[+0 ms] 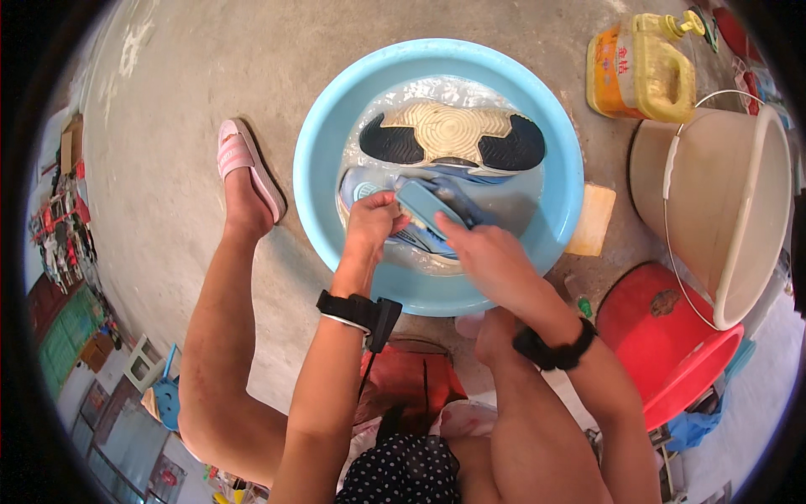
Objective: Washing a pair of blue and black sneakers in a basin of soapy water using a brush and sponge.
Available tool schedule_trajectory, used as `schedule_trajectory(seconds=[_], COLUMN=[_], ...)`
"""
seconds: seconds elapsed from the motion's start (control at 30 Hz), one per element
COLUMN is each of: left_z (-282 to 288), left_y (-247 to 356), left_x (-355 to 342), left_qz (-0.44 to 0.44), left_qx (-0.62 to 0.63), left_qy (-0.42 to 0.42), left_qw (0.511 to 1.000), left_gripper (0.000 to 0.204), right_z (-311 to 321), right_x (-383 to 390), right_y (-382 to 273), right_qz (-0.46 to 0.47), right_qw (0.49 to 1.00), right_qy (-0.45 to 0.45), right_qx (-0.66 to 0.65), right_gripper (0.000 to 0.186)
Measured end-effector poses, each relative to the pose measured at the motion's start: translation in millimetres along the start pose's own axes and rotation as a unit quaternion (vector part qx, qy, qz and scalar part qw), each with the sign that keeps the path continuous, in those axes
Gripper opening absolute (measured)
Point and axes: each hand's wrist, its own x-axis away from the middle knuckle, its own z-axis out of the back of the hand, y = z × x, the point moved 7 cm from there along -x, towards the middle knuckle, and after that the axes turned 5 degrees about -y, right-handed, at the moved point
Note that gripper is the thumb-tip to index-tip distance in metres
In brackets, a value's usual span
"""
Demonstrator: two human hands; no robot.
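Note:
A light-blue plastic basin (309,181) of cloudy, sudsy water stands on the floor between my legs. In its far half, a sneaker (453,130) lies sole up, the sole cream and black. Nearer to me is a second, blue-grey sneaker (357,186), partly covered by my hands. My left hand (372,225) is closed, its fingers pinching the upper of this near sneaker. My right hand (495,262) grips a blue scrub brush (426,206), index finger stretched along its back. The brush is tilted over the near sneaker, and its bristles are mostly hidden.
A pale yellowish block (593,220) lies against the basin's right side. Beyond it are a beige bucket (684,189) with a wire handle and a red bucket (651,328), both tipped. A yellow jug (642,71) stands at far right. My slippered foot (248,172) rests left of the basin.

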Motion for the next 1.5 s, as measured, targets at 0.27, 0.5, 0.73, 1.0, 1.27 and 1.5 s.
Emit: schedule_trajectory(seconds=[0.27, 0.5, 0.73, 1.0, 1.27, 1.5], left_z=[15.6, 25.0, 25.3, 16.8, 21.7, 4.7], left_y=[-18.8, -31.3, -31.4, -23.9, -36.5, -22.6], left_x=[-7.9, -11.5, -8.7, -17.4, -20.9, -20.3], left_qz=[-0.015, -0.02, -0.011, -0.006, -0.008, 0.022], left_qx=[-0.007, 0.03, 0.033, 0.039, 0.14, 0.122], left_qy=[0.072, 0.118, 0.119, 0.138, 0.136, 0.11], left_qw=[0.997, 0.992, 0.992, 0.99, 0.981, 0.986], left_gripper=[0.009, 0.009, 0.011, 0.015, 0.005, 0.005], right_z=[-13.5, 4.9, -13.4, -7.9, -10.6, -13.9], right_x=[-52.4, -65.5, -24.7, -91.0, -13.0, -85.7], right_y=[-0.7, -4.1, -28.7, -0.6, -24.0, -9.4], right_qz=[-0.044, -0.001, 0.003, -0.019, -0.042, -0.065], right_qw=[0.988, 0.995, 0.969, 0.986, 0.977, 0.977], right_qy=[-0.017, 0.012, -0.053, 0.001, -0.037, 0.002], right_qx=[0.15, 0.104, 0.242, 0.165, 0.204, 0.203], right_gripper=[0.042, 0.036, 0.041, 0.037, 0.049, 0.028])
